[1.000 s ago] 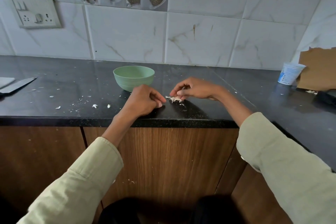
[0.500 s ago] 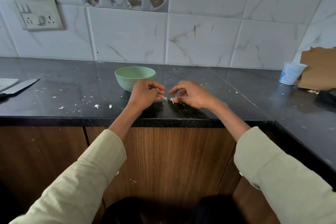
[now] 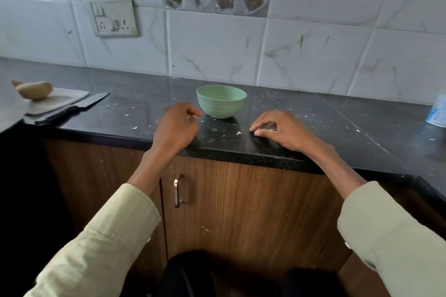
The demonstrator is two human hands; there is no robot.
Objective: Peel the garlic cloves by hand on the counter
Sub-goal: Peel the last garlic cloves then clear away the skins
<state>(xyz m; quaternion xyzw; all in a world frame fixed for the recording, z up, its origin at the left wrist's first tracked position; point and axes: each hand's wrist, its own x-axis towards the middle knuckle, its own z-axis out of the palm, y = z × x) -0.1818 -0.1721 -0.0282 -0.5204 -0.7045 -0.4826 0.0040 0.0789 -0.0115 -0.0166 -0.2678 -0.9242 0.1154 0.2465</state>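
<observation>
Garlic skin flakes (image 3: 238, 133) litter black counter (image 3: 325, 128) between hands.

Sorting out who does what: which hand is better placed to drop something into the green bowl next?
Probably the left hand: its curled fingers sit right beside the green bowl. The right hand rests on the counter, farther away.

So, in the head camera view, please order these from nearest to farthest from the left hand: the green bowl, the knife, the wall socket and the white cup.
From the left hand:
1. Green bowl, just to its right and slightly behind.
2. Knife, to its left, beside the cutting board.
3. Wall socket, up on the tiled wall, behind and to the left.
4. White cup, at the far right edge of the counter.
</observation>
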